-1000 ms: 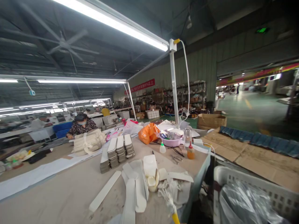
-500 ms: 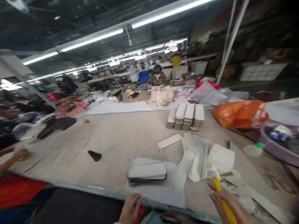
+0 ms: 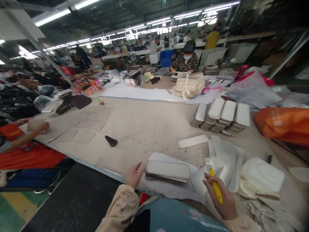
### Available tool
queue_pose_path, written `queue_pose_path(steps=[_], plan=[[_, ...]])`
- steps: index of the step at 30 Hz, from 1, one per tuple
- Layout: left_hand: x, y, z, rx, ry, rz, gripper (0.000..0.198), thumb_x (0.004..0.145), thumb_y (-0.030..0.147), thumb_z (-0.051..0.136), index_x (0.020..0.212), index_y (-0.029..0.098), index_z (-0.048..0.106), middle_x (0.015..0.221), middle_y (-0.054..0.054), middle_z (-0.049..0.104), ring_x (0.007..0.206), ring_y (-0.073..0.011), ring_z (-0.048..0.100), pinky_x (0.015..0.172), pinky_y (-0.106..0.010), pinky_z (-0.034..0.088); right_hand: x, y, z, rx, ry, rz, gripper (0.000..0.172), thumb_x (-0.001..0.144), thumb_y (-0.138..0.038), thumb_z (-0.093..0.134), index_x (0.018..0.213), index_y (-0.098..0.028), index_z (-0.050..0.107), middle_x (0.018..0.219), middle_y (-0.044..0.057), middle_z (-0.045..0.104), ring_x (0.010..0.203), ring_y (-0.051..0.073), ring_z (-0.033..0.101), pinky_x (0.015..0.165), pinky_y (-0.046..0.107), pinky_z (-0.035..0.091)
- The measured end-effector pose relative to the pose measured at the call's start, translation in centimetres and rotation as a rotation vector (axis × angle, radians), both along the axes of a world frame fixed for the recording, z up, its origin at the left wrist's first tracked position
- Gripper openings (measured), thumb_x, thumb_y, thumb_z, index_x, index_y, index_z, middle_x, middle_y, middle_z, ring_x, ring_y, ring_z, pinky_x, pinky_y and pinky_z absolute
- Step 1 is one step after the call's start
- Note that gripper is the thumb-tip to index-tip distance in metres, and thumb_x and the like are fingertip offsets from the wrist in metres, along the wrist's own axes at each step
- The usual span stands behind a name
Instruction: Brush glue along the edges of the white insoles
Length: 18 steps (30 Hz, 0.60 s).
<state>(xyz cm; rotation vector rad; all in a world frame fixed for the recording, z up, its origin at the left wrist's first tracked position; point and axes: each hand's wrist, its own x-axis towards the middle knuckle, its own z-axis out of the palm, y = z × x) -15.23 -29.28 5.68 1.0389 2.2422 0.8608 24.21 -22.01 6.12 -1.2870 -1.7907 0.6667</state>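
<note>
My right hand [image 3: 220, 200] grips a yellow-handled brush [image 3: 213, 180] whose white bristles point up over a heap of white strips [image 3: 224, 161]. My left hand [image 3: 134, 175] rests at the table's near edge with fingers spread, just left of a small stack of flat white oblong pieces [image 3: 167, 170] lying on a white sheet [image 3: 169, 190]. It holds nothing. A white lidded tub [image 3: 262, 174] stands to the right of the brush.
Rows of stacked oblong pieces [image 3: 222, 116] and a single strip [image 3: 193, 141] lie farther back, beside an orange bag [image 3: 282, 124]. A black wedge [image 3: 111, 141] sits mid-table. A person in orange [image 3: 24, 145] works at left; another person [image 3: 185, 61] sits across behind a tied bundle [image 3: 188, 85].
The view swung down and left from the lamp post to the near table edge. Both my hands came into view, the right one holding the brush, the left reaching the edge by the small stack.
</note>
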Motion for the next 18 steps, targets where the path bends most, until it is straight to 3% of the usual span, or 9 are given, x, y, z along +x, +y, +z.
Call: queue_pose_path(steps=[4, 10, 18], plan=[[-0.8, 2.3, -1.2, -0.109, 0.012, -0.18, 0.058, 0.074, 0.052, 0.055, 0.118, 0.015, 0.064, 0.107, -0.014, 0.062, 0.098, -0.0263, 0.06, 0.082, -0.038, 0.05, -3.1, 0.6, -1.0, -0.128, 0.079, -0.036, 0.022, 0.084, -0.039, 0.062, 0.096, -0.023, 0.053, 0.109, 0.009, 0.069, 0.098, 0.024, 0.068, 0.082, 0.036, 0.058], [-1.7, 5.0, -2.5, -0.121, 0.024, -0.359, 0.052, 0.075, 0.05, 0.055, 0.113, 0.017, 0.067, 0.109, -0.012, 0.062, 0.105, -0.0273, 0.058, 0.095, -0.041, 0.044, -6.1, 1.7, -2.0, -0.26, 0.106, -0.132, 0.027, 0.083, -0.043, 0.062, 0.095, -0.021, 0.052, 0.107, 0.01, 0.067, 0.097, 0.023, 0.066, 0.08, 0.038, 0.058], [-2.1, 5.9, -3.7, -0.073, -0.115, -0.354, 0.037, 0.072, 0.039, 0.061, 0.103, 0.021, 0.071, 0.105, -0.008, 0.065, 0.097, -0.0228, 0.061, 0.091, -0.038, 0.048, -8.0, 2.8, -3.0, -0.358, 0.065, -0.187, 0.033, 0.078, -0.051, 0.062, 0.092, -0.022, 0.054, 0.089, 0.005, 0.067, 0.08, 0.022, 0.067, 0.072, 0.035, 0.056]])
